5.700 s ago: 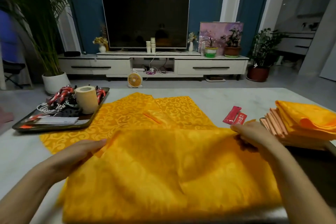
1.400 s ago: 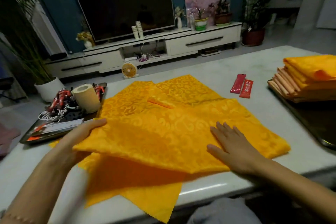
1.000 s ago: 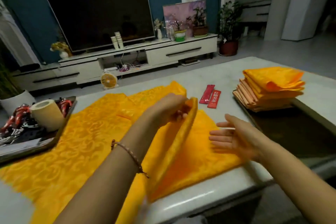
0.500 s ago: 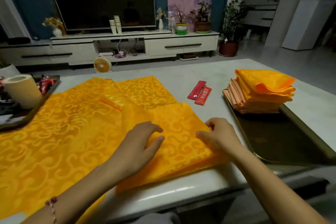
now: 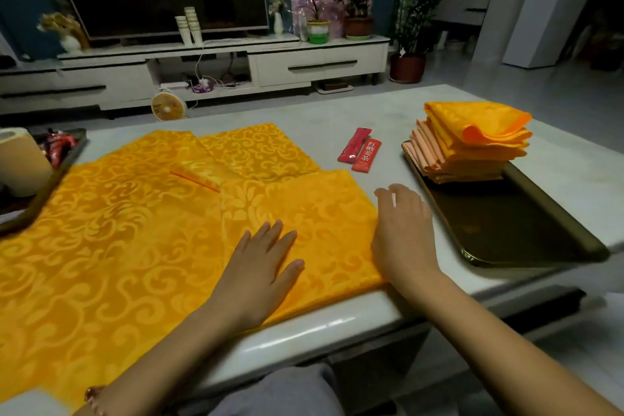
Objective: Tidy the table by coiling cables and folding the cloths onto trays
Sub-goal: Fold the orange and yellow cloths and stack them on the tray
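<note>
On folded cloth: left hand flat, fingers straight; right hand relaxed at edge.

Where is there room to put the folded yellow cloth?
The near half of the dark tray, in front of the cloth stack, is bare. So is the table beyond the red packets. The left side is crowded with spread cloths and a full tray.

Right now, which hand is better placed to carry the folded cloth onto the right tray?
Probably the right hand. It is at the right edge of the folded cloth, beside the tray; the left hand lies flat on the cloth, farther away.
</note>
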Available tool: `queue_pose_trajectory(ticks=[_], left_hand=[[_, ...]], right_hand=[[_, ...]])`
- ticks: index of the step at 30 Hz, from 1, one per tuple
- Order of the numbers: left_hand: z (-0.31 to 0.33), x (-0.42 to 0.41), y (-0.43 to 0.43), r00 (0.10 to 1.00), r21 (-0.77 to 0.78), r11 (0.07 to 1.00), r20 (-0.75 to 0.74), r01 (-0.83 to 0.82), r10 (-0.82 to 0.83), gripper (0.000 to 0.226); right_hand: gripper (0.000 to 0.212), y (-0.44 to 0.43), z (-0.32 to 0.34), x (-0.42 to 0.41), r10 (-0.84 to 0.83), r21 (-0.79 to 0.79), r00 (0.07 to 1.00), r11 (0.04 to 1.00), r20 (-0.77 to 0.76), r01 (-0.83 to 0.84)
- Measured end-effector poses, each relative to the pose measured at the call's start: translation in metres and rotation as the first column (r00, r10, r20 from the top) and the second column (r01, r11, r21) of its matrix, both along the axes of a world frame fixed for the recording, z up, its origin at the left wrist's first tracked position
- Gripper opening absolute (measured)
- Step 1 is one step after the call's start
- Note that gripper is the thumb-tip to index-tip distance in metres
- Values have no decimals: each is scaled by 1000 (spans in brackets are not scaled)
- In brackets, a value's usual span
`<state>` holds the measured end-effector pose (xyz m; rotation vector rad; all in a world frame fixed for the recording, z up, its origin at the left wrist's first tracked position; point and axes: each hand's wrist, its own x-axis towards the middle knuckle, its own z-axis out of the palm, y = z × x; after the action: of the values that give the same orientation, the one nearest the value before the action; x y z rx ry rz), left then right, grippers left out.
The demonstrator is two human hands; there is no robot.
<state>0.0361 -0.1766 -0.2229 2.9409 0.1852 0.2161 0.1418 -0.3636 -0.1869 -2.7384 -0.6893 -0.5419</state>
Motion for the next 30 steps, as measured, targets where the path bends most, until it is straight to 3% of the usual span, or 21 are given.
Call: queue_pose_trajectory(ticks=[3, 5, 7, 9, 14, 17, 19, 21, 22, 24, 30], left_hand=[[0, 0, -1, 1000, -9, 1000, 16, -2, 2, 56], [0, 1, -1, 999, -15, 1000, 33, 0, 1, 54], [-2, 2, 0, 999, -20, 1000, 37, -15, 16, 52], [-4, 2, 7, 999, 22, 999, 14, -37, 37, 53], [0, 8, 59, 967, 64, 975, -128, -214, 220, 63], [10, 10, 80, 962, 32, 968, -110, -249, 251, 58], [16, 2, 79, 987, 26, 987, -19, -158, 158, 51], [26, -19, 71, 992, -62, 996, 110, 69, -62, 49], [30, -31, 67, 973, -99, 974, 131, 201, -188, 51], [33, -50, 63, 928, -21, 933, 118, 359, -355, 49], [47, -57, 46, 906, 245, 883, 39, 401, -422, 52]], right_hand=[[36, 21, 7, -25, 329, 200, 940, 931, -93, -306], [41, 31, -3, -41, 488, 140, 837, 873, -248, -467], [53, 32, -18, -42, 455, -82, 823, 858, -340, -508], [61, 25, -26, -37, 372, -193, 841, 861, -394, -471], [68, 16, -32, -28, 366, -205, 837, 856, -406, -474], [68, 15, -33, -28, 367, -201, 835, 857, -409, -474], [68, 15, -32, -29, 368, -188, 832, 860, -415, -474], [67, 16, -31, -28, 372, -172, 824, 861, -428, -478], [67, 17, -30, -27, 372, -161, 817, 863, -440, -479], [65, 18, -27, -25, 374, -125, 801, 869, -468, -479], [60, 23, -9, -28, 368, 1, 738, 895, -566, -446]])
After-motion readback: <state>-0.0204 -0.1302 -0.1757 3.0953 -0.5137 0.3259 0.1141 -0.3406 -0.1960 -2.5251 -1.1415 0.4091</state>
